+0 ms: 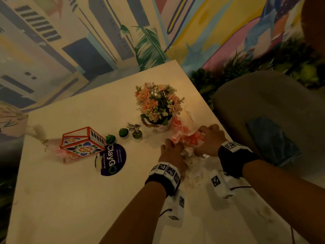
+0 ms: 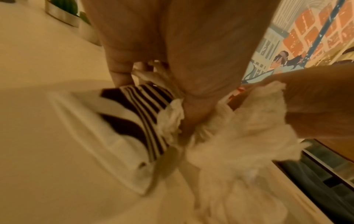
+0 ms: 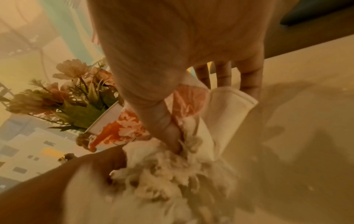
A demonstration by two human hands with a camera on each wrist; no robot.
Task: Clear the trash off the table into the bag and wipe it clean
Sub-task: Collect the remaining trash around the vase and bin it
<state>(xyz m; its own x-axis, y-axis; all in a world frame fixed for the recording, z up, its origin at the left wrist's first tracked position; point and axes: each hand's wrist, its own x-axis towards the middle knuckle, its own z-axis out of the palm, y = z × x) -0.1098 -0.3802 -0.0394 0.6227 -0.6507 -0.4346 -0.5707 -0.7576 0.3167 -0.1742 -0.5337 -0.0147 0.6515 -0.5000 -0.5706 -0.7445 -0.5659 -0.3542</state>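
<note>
Fig.: both hands at the far right part of the surface (image 1: 73, 199), gathering trash w/ a pink-and-white plastic bag (image 1: 186, 136). Left hand (image 1: 171, 153) sits curled over a heap of white crumpled tissue (image 1: 189, 154), fingers bent down into it; the left wrist view shows the thumb dug into the tissue and a striped black-and-white wrapper (image 2: 138, 115) lying against it on the surface. Right hand (image 1: 210, 138) pinches the bag's edge, thumb pushed down into the tissue and the other fingers curled behind the plastic; the right wrist view also shows a pale cloth-like fold (image 3: 228, 115) held against the bag, though what it is I cannot tell. The bag lies just beside the flower pot (image 1: 159, 110), touching or nearly touching its base. Step in hand, as judged: stuffing the tissue heap into the bag's mouth, so clearing is underway and wiping not yet begun. More probable trash waits well apart at the left: a clear pinkish wrapper (image 1: 65, 154) under a patterned box (image 1: 83, 141). Three small green pots (image 1: 123, 132) and a round purple sticker (image 1: 112, 159) look like fixtures, not trash. Next move calls for holding the bag mouth wide w/ the right hand while the left sweeps in loose scraps, then the striped wrapper; care req'd near the flower pot, which could tip.
</note>
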